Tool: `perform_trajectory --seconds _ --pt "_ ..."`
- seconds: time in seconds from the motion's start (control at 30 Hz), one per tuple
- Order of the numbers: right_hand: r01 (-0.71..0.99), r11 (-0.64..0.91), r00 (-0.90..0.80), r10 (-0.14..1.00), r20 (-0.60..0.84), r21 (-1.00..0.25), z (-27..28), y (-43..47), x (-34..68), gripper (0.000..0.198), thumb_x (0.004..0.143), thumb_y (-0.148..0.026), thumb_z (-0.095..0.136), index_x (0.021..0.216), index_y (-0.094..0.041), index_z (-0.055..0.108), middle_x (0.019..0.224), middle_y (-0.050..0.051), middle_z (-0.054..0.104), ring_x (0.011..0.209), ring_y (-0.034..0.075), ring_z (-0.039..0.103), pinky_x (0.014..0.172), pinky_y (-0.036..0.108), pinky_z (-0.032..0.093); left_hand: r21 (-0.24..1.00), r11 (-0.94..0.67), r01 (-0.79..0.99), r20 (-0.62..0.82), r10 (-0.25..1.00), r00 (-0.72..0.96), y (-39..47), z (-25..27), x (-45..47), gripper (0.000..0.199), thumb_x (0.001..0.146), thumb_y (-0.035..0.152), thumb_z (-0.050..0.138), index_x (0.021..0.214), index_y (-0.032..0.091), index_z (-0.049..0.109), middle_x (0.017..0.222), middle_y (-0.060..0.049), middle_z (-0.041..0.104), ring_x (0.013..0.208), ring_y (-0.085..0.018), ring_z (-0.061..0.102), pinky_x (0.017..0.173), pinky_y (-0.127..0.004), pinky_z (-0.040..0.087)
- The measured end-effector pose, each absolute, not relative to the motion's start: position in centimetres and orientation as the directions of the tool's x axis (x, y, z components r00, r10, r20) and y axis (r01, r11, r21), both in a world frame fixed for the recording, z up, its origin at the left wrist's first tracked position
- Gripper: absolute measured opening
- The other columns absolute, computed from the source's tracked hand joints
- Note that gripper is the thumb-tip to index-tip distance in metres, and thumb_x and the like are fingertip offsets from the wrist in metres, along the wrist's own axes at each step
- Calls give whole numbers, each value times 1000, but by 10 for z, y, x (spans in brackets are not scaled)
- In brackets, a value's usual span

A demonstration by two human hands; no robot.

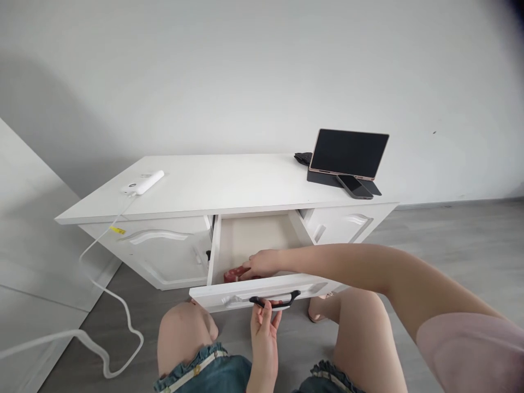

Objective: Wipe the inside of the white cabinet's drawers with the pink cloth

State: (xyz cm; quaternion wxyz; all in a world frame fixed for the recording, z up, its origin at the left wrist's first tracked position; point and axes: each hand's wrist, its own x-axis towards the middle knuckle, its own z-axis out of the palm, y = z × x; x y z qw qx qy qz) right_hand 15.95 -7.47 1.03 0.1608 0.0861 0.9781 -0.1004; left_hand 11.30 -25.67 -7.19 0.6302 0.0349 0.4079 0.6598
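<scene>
A white drawer (262,224) is pulled out from the middle of a white cabinet. My left hand (264,325) comes up from below, its fingers closed around the black handle (293,297) on the drawer front. Inside, at the front left of the drawer, lies a small red thing with a pale pattern (233,274); its exact kind does not show. My right hand (262,263) reaches over the drawer front from the right, fingers curled down onto the red thing. Part of that thing is hidden under the fingers.
On the white cabinet top (213,180), a white power strip (149,182) stands left, its cord (126,311) trailing to the floor. At right are a tablet (350,154) on a dark stand, a phone (355,187) and a black folded item (303,158). My knees flank the drawer.
</scene>
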Motion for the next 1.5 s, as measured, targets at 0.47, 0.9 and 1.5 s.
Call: perform_trajectory --seconds 0.47,0.9,1.5 --pt "561 821 -796 569 -207 102 -15 30 121 46 95 -24 42 136 -43 48 127 4 59 95 23 62 76 31 46 679 161 -716 -453 860 -237 -255 -93 116 34 60 55 79 75 27 66 88 -4 69 94 -23 67 89 -37 53" --pt "735 678 -655 711 -257 1 -7 55 128 47 93 -22 45 138 -32 50 131 10 57 112 28 57 88 38 46 640 314 -701 -480 876 -47 -251 -112 99 15 62 42 78 68 37 66 88 -1 73 111 -36 63 87 -45 55" --pt "573 698 -770 279 -574 -429 17 -67 204 68 60 -14 75 121 -42 64 98 -5 72 81 19 64 68 26 43 701 123 -702 -405 879 -250 -252 -82 111 38 58 48 83 78 20 67 83 -4 71 85 -19 69 76 -26 55"
